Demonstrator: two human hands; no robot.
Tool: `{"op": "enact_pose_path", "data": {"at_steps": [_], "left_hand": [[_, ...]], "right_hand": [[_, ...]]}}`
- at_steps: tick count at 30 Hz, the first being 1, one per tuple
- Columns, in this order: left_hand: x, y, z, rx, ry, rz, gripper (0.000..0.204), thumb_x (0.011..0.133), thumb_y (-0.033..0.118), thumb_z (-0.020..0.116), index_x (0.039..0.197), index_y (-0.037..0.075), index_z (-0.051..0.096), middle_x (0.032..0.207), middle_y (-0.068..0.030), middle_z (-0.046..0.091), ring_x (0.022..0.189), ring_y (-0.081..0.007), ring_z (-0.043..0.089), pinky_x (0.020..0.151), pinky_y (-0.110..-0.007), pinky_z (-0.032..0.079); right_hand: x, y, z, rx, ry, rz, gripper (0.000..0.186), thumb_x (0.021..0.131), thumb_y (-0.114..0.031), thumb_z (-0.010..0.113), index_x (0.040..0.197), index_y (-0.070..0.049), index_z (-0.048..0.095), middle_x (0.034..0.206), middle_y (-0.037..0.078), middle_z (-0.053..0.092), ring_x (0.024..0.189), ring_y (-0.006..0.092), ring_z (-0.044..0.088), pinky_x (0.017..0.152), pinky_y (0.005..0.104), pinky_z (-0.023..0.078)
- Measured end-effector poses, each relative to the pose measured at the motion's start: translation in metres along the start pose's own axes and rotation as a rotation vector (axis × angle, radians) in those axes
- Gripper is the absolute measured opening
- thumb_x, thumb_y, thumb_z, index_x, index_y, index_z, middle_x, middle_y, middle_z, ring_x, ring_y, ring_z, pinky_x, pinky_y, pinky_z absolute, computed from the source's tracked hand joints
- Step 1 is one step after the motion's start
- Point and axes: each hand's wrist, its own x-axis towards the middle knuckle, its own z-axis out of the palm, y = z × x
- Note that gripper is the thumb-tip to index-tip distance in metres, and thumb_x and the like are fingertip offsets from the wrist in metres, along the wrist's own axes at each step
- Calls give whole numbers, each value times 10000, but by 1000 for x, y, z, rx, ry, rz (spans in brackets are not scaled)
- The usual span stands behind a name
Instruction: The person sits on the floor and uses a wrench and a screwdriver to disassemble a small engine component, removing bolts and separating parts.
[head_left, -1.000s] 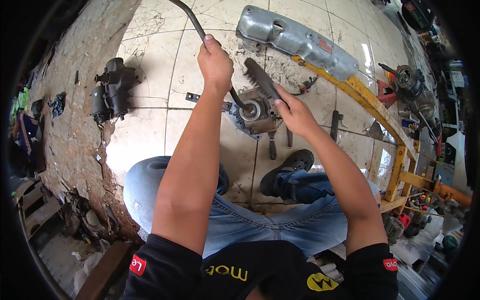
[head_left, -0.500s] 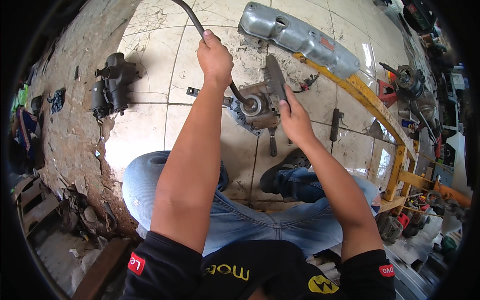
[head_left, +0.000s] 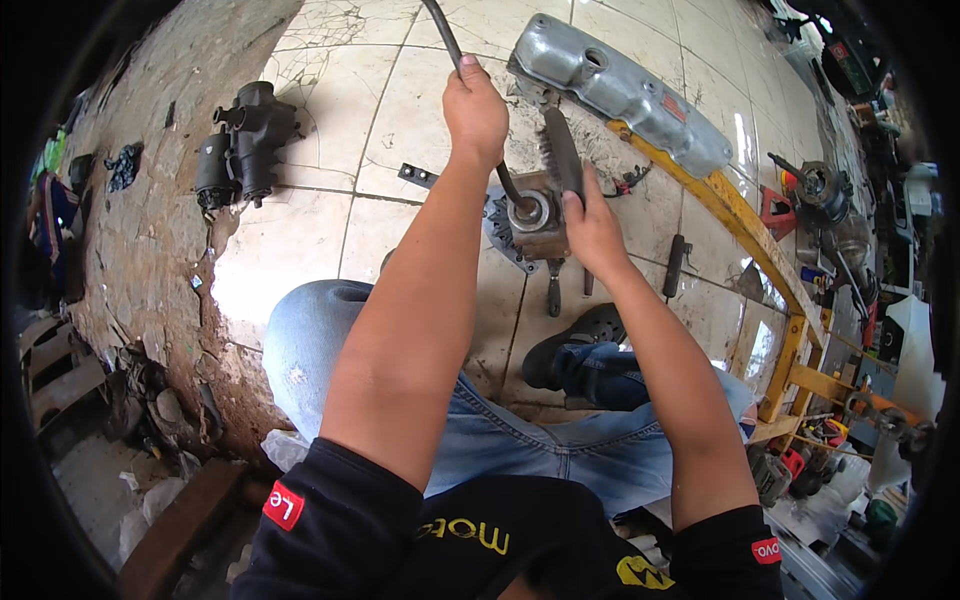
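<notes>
- Overall, I read the step in hand as brushing down the metal housing, which sits on the pale tiled floor just left of my right hand. The next move, as I judge it, calls for a firm hold on the bent rod so the housing doesn't rock, with the bristles laid against its face.
- The floor's tiles look glossy and hard, cracked in places and smeared with dark grime.
- Along my right side slants a yellow frame, straight-edged, its paint scuffed.
- By the frame's far end lies a silver cover, a long, rounded metal shell with a round opening on top.
- Well off to my left stands a dark unit, matt and lumpy, with cylinder shapes.
- The rod is slim and smooth, curving down into the housing's round collar; my left hand has its fingers clamped round it.
- The housing itself is blocky, dull grey-brown metal, with a scalloped plate showing at its left.
- Smallest is the dark, narrow brush: my right fingers are wrapped on its near end, bristles facing left. I can't tell whether they touch the metal.
</notes>
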Motion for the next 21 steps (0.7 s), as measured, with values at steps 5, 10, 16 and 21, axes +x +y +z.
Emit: {"op": "enact_pose_path", "data": {"at_steps": [5,10,16,21], "left_hand": [[7,-6,-6,-69,-72,22,449,1049,417,370,969,1,519,678,-76,504,586,-191,473,567,-352,402],[-2,17,-19,-194,-377,-223,386,1050,440,349,978,70,433,696,-23,407,578,-137,409,521,-317,387],[1,24,-21,-124,-373,-246,349,1060,411,308,961,89,400,713,-23,383,577,-133,369,544,-317,384],[-2,20,-24,-86,-338,-183,382,1060,428,316,973,66,400,715,-51,403,578,-153,400,526,-336,396]], "right_hand": [[-54,52,-84,-206,-106,-242,499,946,-206,564,1420,-81,468,1169,223,619,1025,412,617,864,451,497],[-73,17,-152,-559,-389,-508,566,855,-190,669,1396,-143,507,1028,115,616,897,314,637,752,405,509],[-37,-65,-63,-693,-398,-730,488,855,-218,666,1326,-172,549,949,70,583,818,285,646,681,417,523],[-19,-47,-80,-670,-442,-674,473,862,-203,651,1323,-173,552,968,79,593,844,312,643,691,427,524]]}}
